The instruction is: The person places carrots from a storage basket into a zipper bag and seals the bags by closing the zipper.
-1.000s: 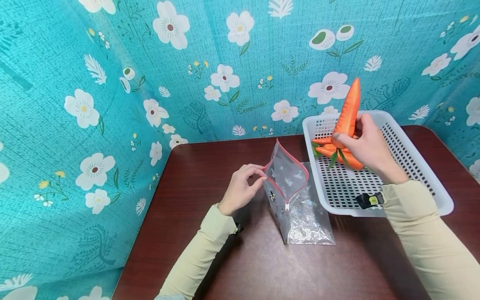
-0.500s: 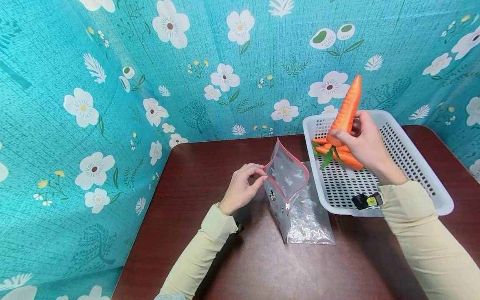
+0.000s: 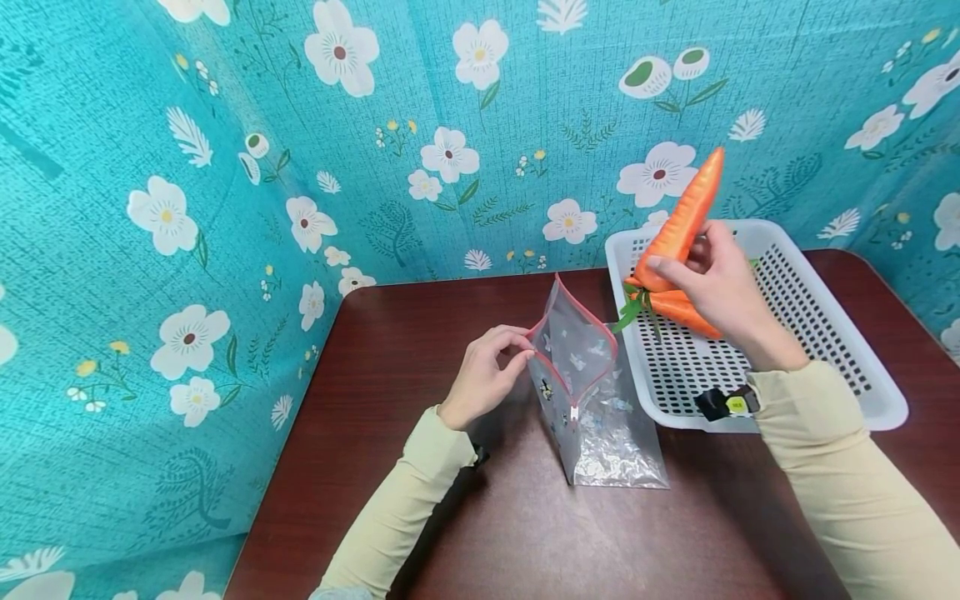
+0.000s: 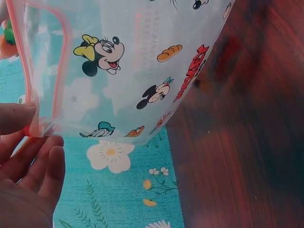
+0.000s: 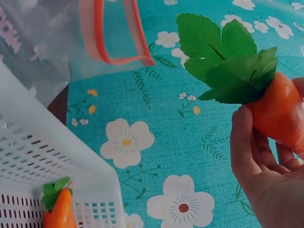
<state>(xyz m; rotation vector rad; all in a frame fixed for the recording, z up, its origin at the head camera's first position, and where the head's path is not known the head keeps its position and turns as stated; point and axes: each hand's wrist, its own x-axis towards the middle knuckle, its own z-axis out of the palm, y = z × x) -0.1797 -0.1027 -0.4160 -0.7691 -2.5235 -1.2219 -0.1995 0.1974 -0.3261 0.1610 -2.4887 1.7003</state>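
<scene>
Left hand (image 3: 486, 372) is pinching the bag (image 3: 576, 350) — best held wide; right hand (image 3: 731, 287) is gripping a carrot (image 3: 678, 229) near the basket's (image 3: 640, 375) left edge.

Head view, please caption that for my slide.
Left hand pinches an open red-rimmed bag; right hand holds a carrot above a white basket.

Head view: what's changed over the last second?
The right hand has shifted left, bringing the carrot's leafy end toward the bag. The carrot leans more, and its leaves now overlap the basket's left rim in this view. Nothing was newly gripped or released. The left hand still pinches the bag's edge; bag and basket stayed put.
</scene>
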